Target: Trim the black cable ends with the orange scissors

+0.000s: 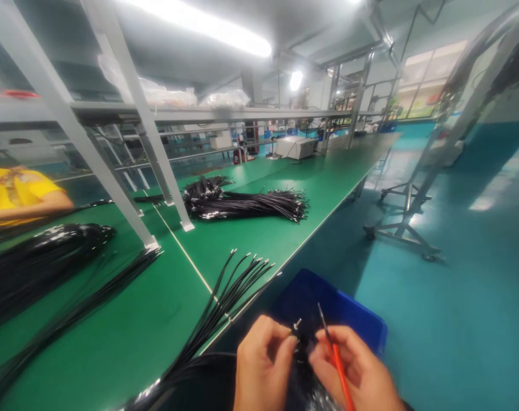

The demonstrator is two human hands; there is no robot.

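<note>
My left hand (263,357) is closed in a pinch on the end of a black cable, whose small silvery tip (296,326) pokes up past the thumb and forefinger. Between the fingers of my right hand (360,368) is a slim tool with a red handle (339,368) and a thin dark shaft pointing up; its exact kind is unclear. Both hands are close together above a blue bin (366,319). Beside my left hand, a loose sheaf of black cables (219,311) with pale tips lies over the green table's edge. Clear plastic shows blurred below my hands.
Bundled black cables (255,206) lie farther up the green table (328,177). More cables (37,262) spread at left, near a person in a yellow top (22,191). Slanted white posts (148,137) carry a shelf. A wheeled metal rack (407,222) stands at right.
</note>
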